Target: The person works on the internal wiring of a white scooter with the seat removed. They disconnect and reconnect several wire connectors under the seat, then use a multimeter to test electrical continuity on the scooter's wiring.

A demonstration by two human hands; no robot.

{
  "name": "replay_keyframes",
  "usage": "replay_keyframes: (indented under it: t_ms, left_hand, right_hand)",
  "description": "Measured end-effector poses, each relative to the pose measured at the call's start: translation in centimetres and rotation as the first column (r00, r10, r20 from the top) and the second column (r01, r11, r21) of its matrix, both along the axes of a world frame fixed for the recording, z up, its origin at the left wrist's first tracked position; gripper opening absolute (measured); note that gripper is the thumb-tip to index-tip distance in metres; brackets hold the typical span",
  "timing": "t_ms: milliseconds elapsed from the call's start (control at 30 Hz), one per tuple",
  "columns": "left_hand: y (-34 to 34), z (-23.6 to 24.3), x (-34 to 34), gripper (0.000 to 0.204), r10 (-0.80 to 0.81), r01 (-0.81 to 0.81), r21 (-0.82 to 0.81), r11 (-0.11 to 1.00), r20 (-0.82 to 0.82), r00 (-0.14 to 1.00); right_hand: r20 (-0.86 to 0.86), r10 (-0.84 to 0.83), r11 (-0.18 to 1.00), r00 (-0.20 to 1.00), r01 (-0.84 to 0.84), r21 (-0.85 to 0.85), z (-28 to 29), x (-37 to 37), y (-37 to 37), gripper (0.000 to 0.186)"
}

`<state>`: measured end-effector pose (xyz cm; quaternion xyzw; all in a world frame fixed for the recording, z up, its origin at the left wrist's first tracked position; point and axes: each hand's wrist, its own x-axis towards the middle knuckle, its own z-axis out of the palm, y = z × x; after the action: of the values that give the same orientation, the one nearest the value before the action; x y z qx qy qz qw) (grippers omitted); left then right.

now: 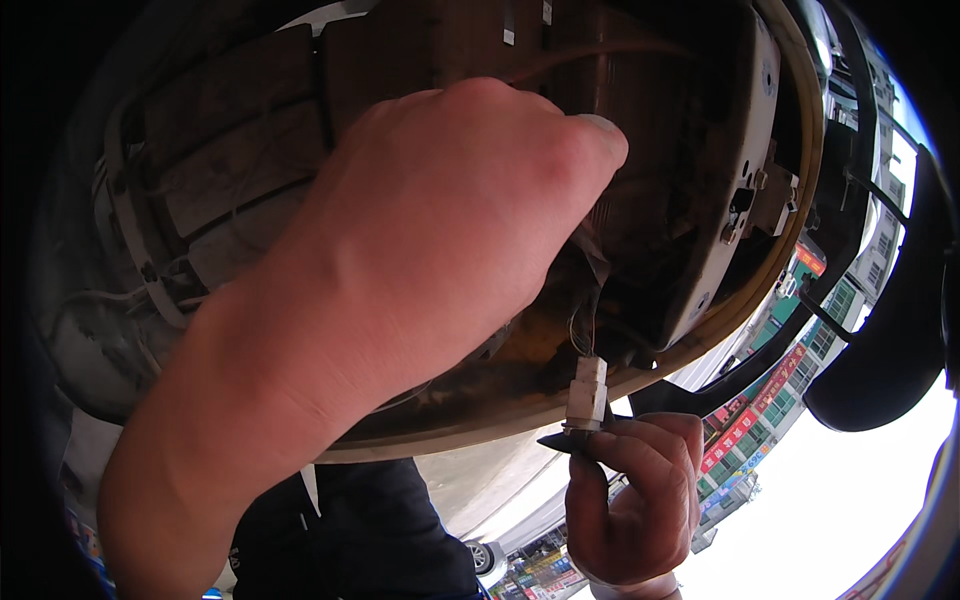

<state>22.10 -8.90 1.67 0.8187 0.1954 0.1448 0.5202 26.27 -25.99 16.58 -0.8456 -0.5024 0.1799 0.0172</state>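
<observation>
Out behind everything, taking in a dim machine cavity (pixel 530 350), edged by a curved pale rim (pixel 440 438) along its lower side. Starting at ten o'clock, seeing a pale metal frame (pixel 130 200) bordering the cavity. Swinging down to seven now, catching dark trousers (pixel 390 530) below the rim. Up to twelve, straight onto the left hand (pixel 480 170), with its forearm in from eight, back of the hand showing, fingers curled under and out of sight; cannot tell whether gripping anything. Down to six, spotting a car wheel (pixel 482 557) beyond the rim. On between four and five, following thin wires (pixel 583 325) down into a white connector (pixel 586 392), in front of the rim. Just below, nearer five, finding the right hand (pixel 640 500), with thumb and fingers pinched together at the connector's lower end, a dark pointed strip (pixel 560 441) poking out leftward. Over to two, meeting a pale metal panel (pixel 735 190) with holes. Then four, reaching red signs (pixel 735 440) on buildings (pixel 778 405). Out at three, noting a dark rounded shape (pixel 880 340).
</observation>
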Motion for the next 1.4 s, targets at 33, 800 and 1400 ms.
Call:
replay_keyframes:
  t_ms: [33,800,1400]
  left_hand:
    - [0.0,0.1,-0.1,0.011,-0.005,0.005,0.0,1.0,-0.001,1.0]
    - [1.4,2.6,0.8,0.016,-0.249,0.196,-0.216,0.956,-0.256,0.934]
    - [0.9,3.1,1.0,0.015,-0.168,0.093,-0.276,0.957,-0.263,0.95]
  right_hand:
    - [0.002,-0.028,1.0,1.0,0.028,0.011,0.0,-0.2,0.2,0.034]
    - [0.138,-0.185,0.901,0.973,0.112,0.419,0.9,8.0,-5.5,0.021]
    - [0.198,-0.081,0.845,0.977,-0.038,0.534,-3.0,9.9,-7.0,0.026]
